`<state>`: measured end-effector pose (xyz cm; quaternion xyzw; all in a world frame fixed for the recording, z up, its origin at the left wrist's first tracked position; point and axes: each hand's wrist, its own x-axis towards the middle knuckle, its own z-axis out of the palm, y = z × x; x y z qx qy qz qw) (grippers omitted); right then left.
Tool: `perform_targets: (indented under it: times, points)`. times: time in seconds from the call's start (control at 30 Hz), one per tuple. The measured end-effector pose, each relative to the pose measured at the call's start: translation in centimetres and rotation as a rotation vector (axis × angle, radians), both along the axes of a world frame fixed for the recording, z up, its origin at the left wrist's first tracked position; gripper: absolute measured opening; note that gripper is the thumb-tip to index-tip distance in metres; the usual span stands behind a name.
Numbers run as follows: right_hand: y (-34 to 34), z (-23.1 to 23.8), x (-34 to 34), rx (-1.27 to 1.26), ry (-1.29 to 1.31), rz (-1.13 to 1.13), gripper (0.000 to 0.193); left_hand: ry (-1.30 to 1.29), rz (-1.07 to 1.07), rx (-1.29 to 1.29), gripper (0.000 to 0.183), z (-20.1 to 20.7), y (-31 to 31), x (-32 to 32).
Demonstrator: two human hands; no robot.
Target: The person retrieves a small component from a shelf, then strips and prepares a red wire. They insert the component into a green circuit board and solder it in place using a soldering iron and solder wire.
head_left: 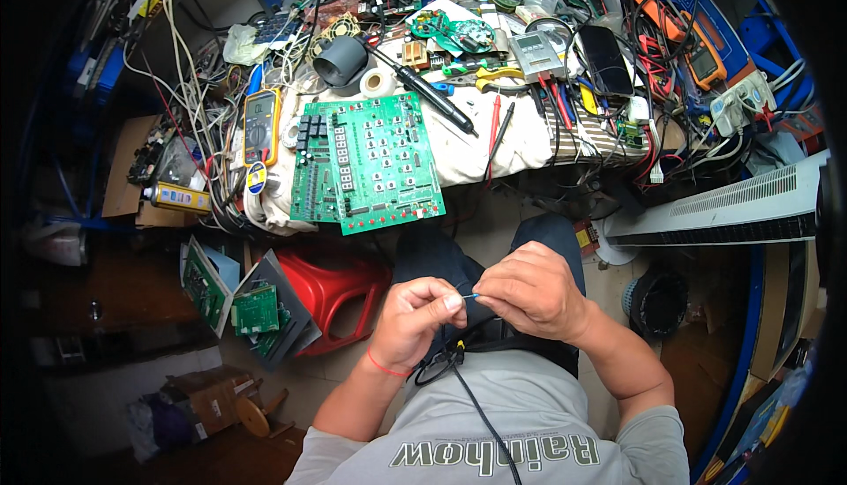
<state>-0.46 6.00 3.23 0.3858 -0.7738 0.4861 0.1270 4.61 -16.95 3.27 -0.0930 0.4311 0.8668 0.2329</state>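
Above my lap, both hands meet with their fingertips close together. My left hand (pixel 425 310) pinches one end of a thin wire (pixel 470 296) between thumb and forefinger. On the other side, my right hand (pixel 535 289) is closed on the same wire, where a short blue part shows; the rest of it is hidden by the fingers. A black cable (pixel 477 404) runs over my shirt and loops below the hands. On the bench ahead lie two overlapping green circuit boards (pixel 388 163) with buttons and digit displays.
A yellow multimeter (pixel 261 123), a black soldering iron or similar pen-shaped tool (pixel 432 97), test probes (pixel 498 136) and pliers (pixel 498 74) crowd the bench. A red stool (pixel 340 286) stands at left, a white tower-shaped appliance (pixel 732 203) and black bin (pixel 659 298) at right.
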Motion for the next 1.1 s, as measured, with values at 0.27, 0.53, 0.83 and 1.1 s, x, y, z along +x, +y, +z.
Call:
perform_targets:
  times: [0.27,0.53,0.83,1.1]
  points:
    - [0.5,-0.2,-0.1,-0.050,-0.214,0.047,0.010,0.973,0.140,-1.140,0.032,1.0,0.4,-0.2]
    - [0.1,-0.1,-0.2,-0.061,-0.239,0.082,0.010,1.017,0.103,-1.147,0.009,1.0,0.4,-0.3]
    - [0.3,-0.3,0.1,-0.019,-0.164,0.008,0.007,0.372,0.135,-0.479,0.021,0.3,1.5,1.0]
    - [0.1,-0.1,0.6,-0.142,-0.579,0.129,0.011,1.048,0.146,-1.079,0.017,0.7,0.1,-0.7]
